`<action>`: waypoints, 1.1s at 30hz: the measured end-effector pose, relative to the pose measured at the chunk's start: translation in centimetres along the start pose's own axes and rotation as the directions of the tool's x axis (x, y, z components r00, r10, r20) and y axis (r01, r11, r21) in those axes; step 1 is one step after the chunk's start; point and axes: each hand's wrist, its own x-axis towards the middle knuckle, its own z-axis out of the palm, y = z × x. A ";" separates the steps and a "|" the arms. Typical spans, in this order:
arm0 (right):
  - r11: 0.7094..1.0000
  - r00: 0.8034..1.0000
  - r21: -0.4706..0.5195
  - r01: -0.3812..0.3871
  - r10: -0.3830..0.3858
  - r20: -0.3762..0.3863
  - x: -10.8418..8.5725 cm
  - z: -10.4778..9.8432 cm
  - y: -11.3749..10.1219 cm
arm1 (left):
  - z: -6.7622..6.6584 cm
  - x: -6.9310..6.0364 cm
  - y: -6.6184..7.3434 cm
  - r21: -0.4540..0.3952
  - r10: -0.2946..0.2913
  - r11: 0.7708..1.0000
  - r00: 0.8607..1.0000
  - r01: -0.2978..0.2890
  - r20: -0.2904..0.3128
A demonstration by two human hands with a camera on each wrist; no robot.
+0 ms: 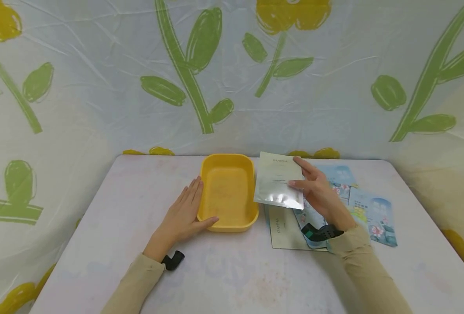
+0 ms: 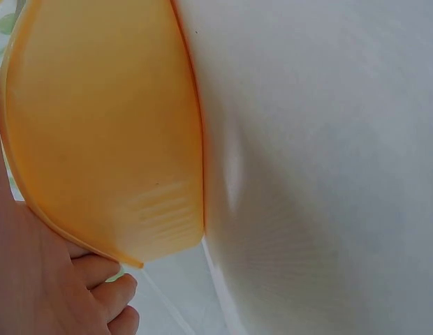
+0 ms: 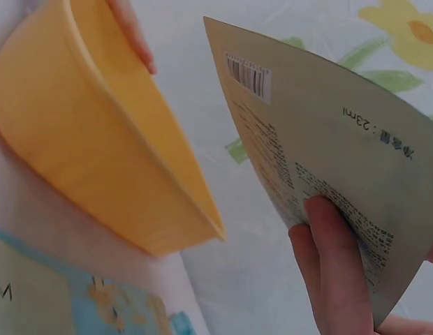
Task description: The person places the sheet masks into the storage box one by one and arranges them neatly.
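Observation:
A yellow plastic basin (image 1: 227, 187) stands on the table with bare inner walls. My left hand (image 1: 182, 213) lies along its left side, fingers straight against the outer wall and thumb over the near rim. Between thumb and fingers, my right hand (image 1: 320, 192) pinches a pale green and silver face mask sachet (image 1: 279, 181) at its right edge. The sachet hangs raised just right of the basin. In the right wrist view, its printed back (image 3: 321, 132) shows a barcode and "23ml".
Below my right hand, several blue flowered sachets (image 1: 377, 218) lie overlapping on the table (image 1: 232, 279). Another pale green sachet (image 1: 284, 229) lies partly under them. A cloth (image 1: 110, 87) printed with flowers hangs behind the table.

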 end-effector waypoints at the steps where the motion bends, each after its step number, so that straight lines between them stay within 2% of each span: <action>1: 1.000 1.000 -0.005 -0.005 0.005 0.010 0.3 0.3 0.0 | 0.0 0.0 0.0 0.000 -0.001 1.000 1.000 0.001 0.000; 12: 0.986 0.996 -0.147 -0.074 0.079 0.028 3.6 3.9 0.9 | -0.2 0.0 0.1 -0.011 0.016 1.000 1.000 -0.016 -0.025; 20: 0.975 0.992 -0.187 -0.121 0.127 0.022 5.7 6.5 1.7 | -0.2 0.0 0.1 -0.009 0.018 1.000 0.999 -0.019 -0.027; 26: 0.947 0.988 -0.290 -0.138 0.153 0.029 7.1 8.3 2.7 | -0.1 0.0 0.0 -0.005 0.024 1.000 0.999 -0.024 -0.038; 33: 0.912 0.984 -0.374 -0.166 0.175 -0.009 8.0 9.4 3.9 | 0.0 0.1 -0.1 -0.002 0.019 1.000 0.999 -0.019 -0.029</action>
